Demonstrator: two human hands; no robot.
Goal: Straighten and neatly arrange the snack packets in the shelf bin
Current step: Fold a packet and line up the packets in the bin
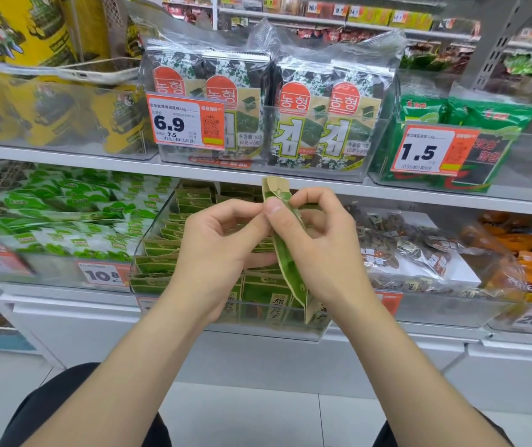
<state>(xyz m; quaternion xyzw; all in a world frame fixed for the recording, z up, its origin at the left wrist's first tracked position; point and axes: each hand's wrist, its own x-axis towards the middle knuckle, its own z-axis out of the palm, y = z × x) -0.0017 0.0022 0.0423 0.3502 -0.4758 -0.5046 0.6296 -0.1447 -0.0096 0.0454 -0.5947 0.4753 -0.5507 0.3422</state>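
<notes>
My left hand (pixel 226 243) and right hand (pixel 322 250) meet, both pinching one green snack packet (pixel 285 253) held upright over the clear bin's (pixel 135 272) front edge.

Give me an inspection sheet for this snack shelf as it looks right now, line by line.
surface: white lower shelf, carrying clear bins.
job's things: clear shelf bin holding rows of green-brown packets; held packet above it, tilted.
clutter: green-white packets in the left bin, brown snack bags in the right one.
grippers: left hand and right hand both pinch the held packet.
cables: pale thin line at upper left, cannot tell if a cord.
surroundings: upper shelf with seaweed packs and price tags; tiled floor.
</notes>
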